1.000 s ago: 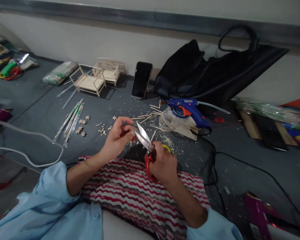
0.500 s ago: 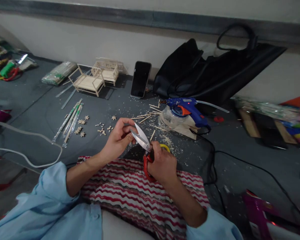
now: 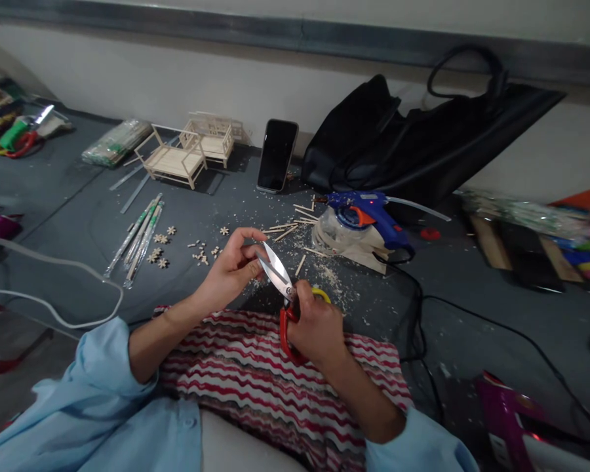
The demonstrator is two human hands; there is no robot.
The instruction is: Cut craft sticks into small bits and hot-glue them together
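My right hand (image 3: 317, 324) is closed round the red and yellow handles of a pair of scissors (image 3: 278, 275), whose blades stand slightly apart and point up and left. At the blade tips is my left hand (image 3: 233, 269), its fingers curled and pinched; whatever they hold is too small or hidden to make out. Beyond my left hand lie small cut wood pieces (image 3: 200, 253) and several wooden flower shapes (image 3: 160, 240). Thin wooden sticks (image 3: 286, 232) and crumbs are scattered past the scissors. A striped cloth (image 3: 275, 387) covers my lap.
A blue glue gun (image 3: 368, 213) rests on a clear round container (image 3: 332, 233), its black cord running right. Behind stand a phone (image 3: 277, 156), miniature wooden furniture (image 3: 174, 162) and a black bag (image 3: 398, 144). Wrapped sticks (image 3: 140, 239) and a white cable (image 3: 73, 261) lie left.
My right hand and the scissors have shifted slightly left and down. The blades are a little closer together. My left hand stays almost in place.
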